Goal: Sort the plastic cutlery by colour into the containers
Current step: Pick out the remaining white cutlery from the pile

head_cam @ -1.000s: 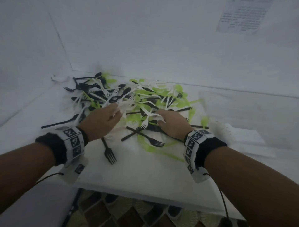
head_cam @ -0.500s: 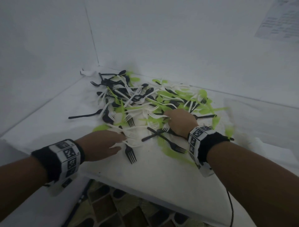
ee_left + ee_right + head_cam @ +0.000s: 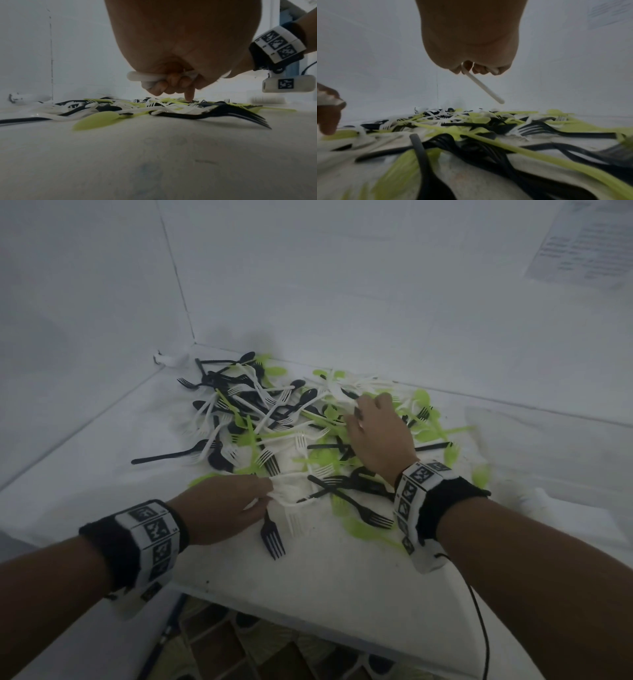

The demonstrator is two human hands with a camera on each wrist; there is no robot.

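Both hands clench white cutlery: left hand (image 3: 222,508) at the pile's (image 3: 274,426) near edge, right hand (image 3: 376,436) nearer the tabletop's (image 3: 325,570) far edge; no containers in view

The printed sheet (image 3: 582,241) on the wall is too blurred to read.

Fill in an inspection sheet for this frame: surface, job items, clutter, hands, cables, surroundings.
Surface: white table, stained.
Job's things: mixed pile of cutlery in black, white and green; containers not seen.
Clutter: nothing seen.
Hands: left hand grips white cutlery; right hand grips a white handle.
Cables: black cable from the right wrist.
Surroundings: white walls, paper sheet.
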